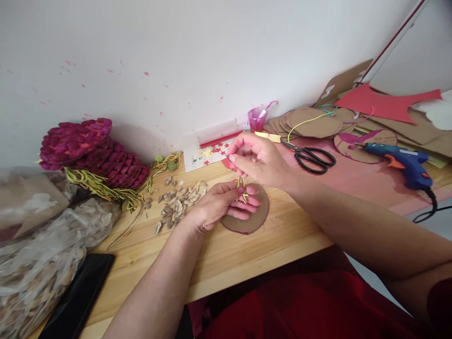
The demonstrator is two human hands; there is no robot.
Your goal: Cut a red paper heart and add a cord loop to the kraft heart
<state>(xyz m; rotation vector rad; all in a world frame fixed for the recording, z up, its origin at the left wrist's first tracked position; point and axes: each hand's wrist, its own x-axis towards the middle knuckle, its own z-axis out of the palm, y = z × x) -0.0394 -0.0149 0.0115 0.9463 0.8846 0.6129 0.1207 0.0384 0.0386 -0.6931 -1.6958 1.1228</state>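
Both hands meet above a round cardboard disc (247,225) with a pink-painted edge. My left hand (226,200) is palm up, its thumb pressed on yellow-green cord (244,194) lying across the fingers. Just above it, my right hand (256,160) pinches the upper part of the same cord between thumb and fingers. The cord runs in short loops between the two hands. Partly hidden behind the right hand are a sheet with star stickers (206,154) and a red paper piece.
Shells (176,205) lie left of the disc. Further left are stacked magenta discs (106,155), a bag of shells (38,268) and a black phone-like slab (79,296). Black-handled scissors (312,157), a blue glue gun (402,162), cardboard discs (310,123) and a paint cup (257,120) stand right.
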